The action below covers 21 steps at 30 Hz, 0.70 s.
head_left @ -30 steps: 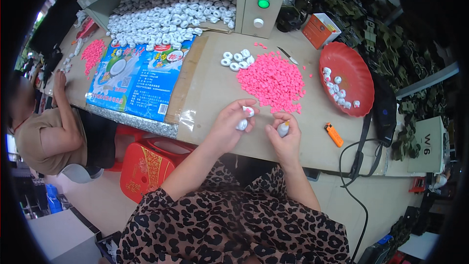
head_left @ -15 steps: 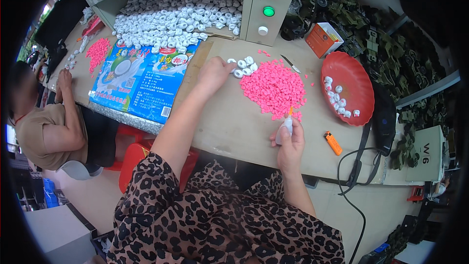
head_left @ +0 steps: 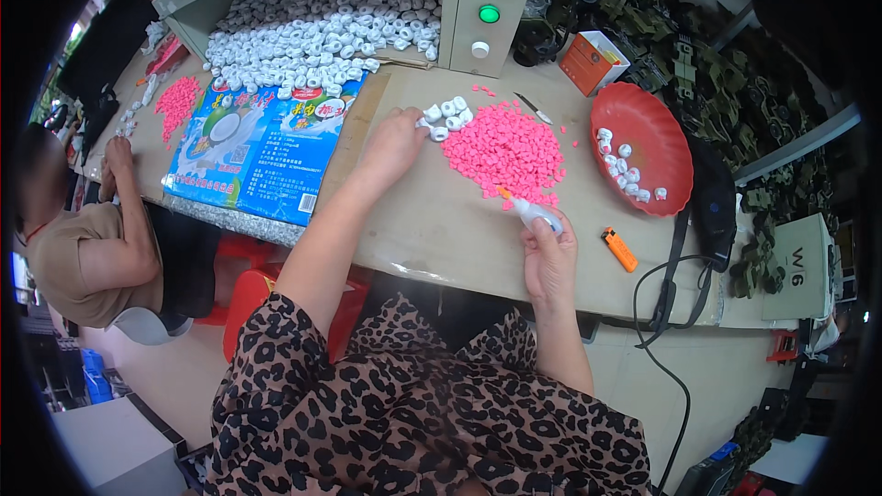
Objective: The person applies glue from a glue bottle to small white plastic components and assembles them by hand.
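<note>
head view: at a worktable [head_left: 404,239], the left hand [head_left: 390,147] is extended to a small cluster of white ring-shaped pieces [head_left: 449,118], fingertips bunched at its left edge; whether they grip one cannot be told. the right hand [head_left: 553,253] is closed around a white squeeze bottle [head_left: 535,214], its orange tip [head_left: 503,192] angled toward the near edge of a heap of pink pieces [head_left: 505,149]. a red scalloped bowl [head_left: 660,142] sits farther right.

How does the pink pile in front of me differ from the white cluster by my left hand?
The pink pile has many tiny pieces; the white cluster has a few larger ones. The left hand is at the white cluster's edge, while the bottle points toward the pink pile. Both lie on the table.
</note>
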Available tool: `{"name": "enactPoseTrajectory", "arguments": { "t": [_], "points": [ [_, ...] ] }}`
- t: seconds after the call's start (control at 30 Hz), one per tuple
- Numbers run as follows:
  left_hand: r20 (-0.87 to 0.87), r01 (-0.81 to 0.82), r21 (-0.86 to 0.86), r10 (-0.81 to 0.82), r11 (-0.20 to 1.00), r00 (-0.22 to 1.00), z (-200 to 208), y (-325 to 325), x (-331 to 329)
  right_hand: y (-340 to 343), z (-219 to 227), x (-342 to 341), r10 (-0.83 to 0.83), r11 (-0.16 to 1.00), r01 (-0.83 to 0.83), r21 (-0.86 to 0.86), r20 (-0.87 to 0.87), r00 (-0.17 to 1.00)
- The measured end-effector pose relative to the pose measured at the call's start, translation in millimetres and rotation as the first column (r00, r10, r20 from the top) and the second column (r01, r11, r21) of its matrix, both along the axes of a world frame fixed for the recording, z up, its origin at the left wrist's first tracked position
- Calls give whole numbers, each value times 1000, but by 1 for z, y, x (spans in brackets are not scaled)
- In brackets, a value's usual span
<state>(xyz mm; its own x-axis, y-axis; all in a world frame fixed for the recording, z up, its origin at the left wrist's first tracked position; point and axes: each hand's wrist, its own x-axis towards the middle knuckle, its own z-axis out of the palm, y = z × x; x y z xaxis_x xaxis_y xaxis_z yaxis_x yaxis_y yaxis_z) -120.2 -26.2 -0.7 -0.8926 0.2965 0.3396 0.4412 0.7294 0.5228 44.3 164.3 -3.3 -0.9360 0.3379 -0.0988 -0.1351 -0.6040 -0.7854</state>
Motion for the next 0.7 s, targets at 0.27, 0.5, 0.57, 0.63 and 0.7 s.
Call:
{"name": "enactPoseTrajectory", "arguments": {
  "t": [0.27,0.5,0.57,0.63,0.7],
  "points": [
    [401,-129,552,-127,824,907,16,4,43,16,9,7,36,972,-62,-225,-118,992],
    [480,-585,787,-788,193,386,18,27,109,22,6,1,3,991,-35,-129,-241,971],
    [493,-563,796,-779,224,388,19,33,116,19,14,2,-6,998,-10,-68,-236,972],
    [503,-291,861,-622,416,600,13,39,121,15,17,3,-16,1000,15,-6,-234,972],
    [496,-250,856,-584,452,643,7,41,124,12,13,3,-32,993,62,98,-282,959]
  ]
}}
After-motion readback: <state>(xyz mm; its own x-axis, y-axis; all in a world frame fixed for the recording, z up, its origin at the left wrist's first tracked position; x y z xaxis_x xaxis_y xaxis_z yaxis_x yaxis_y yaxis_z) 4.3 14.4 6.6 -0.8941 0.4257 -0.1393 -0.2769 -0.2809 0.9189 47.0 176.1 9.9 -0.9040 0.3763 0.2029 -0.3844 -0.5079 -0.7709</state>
